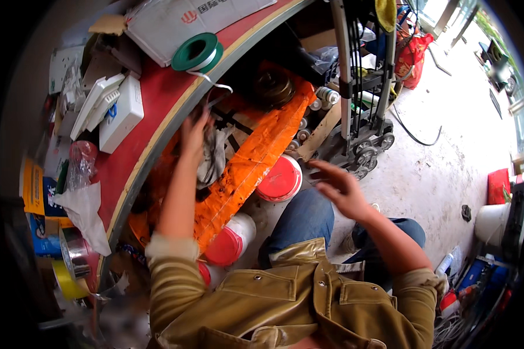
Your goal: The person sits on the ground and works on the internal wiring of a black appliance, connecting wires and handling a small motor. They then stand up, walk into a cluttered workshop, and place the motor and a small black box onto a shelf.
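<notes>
Sacking (pixel 262 158), orange and creased, is lying below the curved edge of the red counter (pixel 163 93), with a grey-white rag (pixel 211 158) lying alongside. The left hand (pixel 193 132) is hovering beside the rag; blur is hiding its fingers, so I cannot tell whether they are gripping anything. The right hand (pixel 342 189) is hanging open, fingers spread and slightly bent, holding nothing, near a red-lidded bucket (pixel 278 179).
</notes>
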`<state>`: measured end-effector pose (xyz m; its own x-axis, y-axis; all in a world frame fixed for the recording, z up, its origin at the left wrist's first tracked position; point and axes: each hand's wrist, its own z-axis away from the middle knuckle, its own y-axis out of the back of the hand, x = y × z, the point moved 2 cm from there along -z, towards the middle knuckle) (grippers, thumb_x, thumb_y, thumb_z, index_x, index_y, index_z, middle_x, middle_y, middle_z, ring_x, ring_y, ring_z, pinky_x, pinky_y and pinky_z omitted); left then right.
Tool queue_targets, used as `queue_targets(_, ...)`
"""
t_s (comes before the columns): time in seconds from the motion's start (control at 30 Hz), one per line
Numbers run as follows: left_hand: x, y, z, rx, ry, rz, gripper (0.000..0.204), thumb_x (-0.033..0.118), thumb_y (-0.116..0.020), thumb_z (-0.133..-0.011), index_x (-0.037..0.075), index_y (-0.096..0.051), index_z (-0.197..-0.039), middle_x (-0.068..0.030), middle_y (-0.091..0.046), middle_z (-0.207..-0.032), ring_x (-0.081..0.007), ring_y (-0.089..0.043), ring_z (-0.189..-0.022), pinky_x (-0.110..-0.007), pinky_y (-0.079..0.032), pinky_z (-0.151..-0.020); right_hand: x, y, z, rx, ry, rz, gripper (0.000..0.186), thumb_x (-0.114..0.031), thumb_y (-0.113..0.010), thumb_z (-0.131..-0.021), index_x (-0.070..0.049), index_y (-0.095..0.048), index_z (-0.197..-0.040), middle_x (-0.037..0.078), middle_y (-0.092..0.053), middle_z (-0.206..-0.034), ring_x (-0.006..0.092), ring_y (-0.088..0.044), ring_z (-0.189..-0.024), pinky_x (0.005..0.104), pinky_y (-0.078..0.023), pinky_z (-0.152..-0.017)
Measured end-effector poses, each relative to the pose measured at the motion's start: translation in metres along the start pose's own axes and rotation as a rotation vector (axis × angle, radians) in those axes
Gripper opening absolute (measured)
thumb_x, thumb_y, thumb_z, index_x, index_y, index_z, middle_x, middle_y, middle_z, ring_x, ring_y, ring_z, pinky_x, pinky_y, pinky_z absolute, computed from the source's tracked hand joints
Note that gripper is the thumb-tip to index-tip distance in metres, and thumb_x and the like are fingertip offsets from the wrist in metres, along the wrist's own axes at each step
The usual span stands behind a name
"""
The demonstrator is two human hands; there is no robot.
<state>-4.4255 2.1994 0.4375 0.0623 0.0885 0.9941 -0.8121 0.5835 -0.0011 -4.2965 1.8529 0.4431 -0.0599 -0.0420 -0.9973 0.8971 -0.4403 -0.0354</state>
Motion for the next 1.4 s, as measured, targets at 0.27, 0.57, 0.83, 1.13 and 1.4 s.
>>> queue_targets(0.27,0.007,-0.128,-0.131,0.322,-0.073,-0.266,0.076,0.055,-0.056,-0.078,0.001,-0.037,-0.128,-0.0192,-0.04,-0.128,-0.0318,-0.04,-0.119,-0.041,-0.034,-0.096,0.007,0.067,0.021,0.259,-0.057,0.022,0.039,-0.008,-0.052,-0.088,0.005,-0.046,-0.125,0.012,-0.052,-0.123,0.0182,-0.055,-0.103,0.0278,-0.042,-0.088)
queue_targets(0.57,-0.043,-0.08,0.089,0.117,-0.831,-0.704,0.026,0.012,-0.065,-0.076,0.003,-0.059,-0.1,-0.0134,-0.058,-0.099,-0.0298,-0.055,-0.095,-0.036,-0.044,-0.084,0.04,0.114,0.028,0.346,-0.109,0.291,0.043,-0.022,-0.056,-0.088,0.001,-0.049,-0.124,0.012,-0.056,-0.12,0.0208,-0.06,-0.098,0.0302,-0.047,-0.082)
queue_targets(0.83,-0.105,0.133,0.166,0.241,-0.107,-1.229,0.032,0.022,-0.073,-0.07,0.006,-0.058,-0.093,-0.0101,-0.056,-0.1,-0.0299,-0.054,-0.095,-0.038,-0.044,-0.08,0.055,0.097,0.004,0.206,-0.115,0.287,0.045,-0.026,-0.058,-0.087,0.0,-0.049,-0.124,0.012,-0.055,-0.121,0.0225,-0.06,-0.099,0.0307,-0.047,-0.082)
queue_targets(1.13,-0.13,0.121,0.154,0.037,0.065,-1.256,0.044,0.021,-0.073,-0.07,0.007,-0.056,-0.109,-0.0114,-0.055,-0.103,-0.0262,-0.055,-0.089,-0.035,-0.045,-0.077,0.07,0.094,0.006,0.203,-0.125,0.312,0.045,-0.026,-0.058,-0.087,0.001,-0.05,-0.124,0.011,-0.057,-0.119,0.0209,-0.06,-0.098,0.0302,-0.045,-0.083)
queue_targets(1.4,-0.087,0.048,0.186,-0.353,0.428,0.811,0.069,0.033,-0.073,-0.074,0.011,-0.039,-0.13,-0.0077,-0.055,-0.093,-0.0142,-0.05,-0.078,-0.033,-0.041,-0.072,0.071,0.089,0.005,0.22,-0.129,0.202,0.041,-0.021,-0.057,-0.088,0.001,-0.051,-0.122,0.011,-0.057,-0.118,0.0183,-0.059,-0.097,0.0283,-0.044,-0.082)
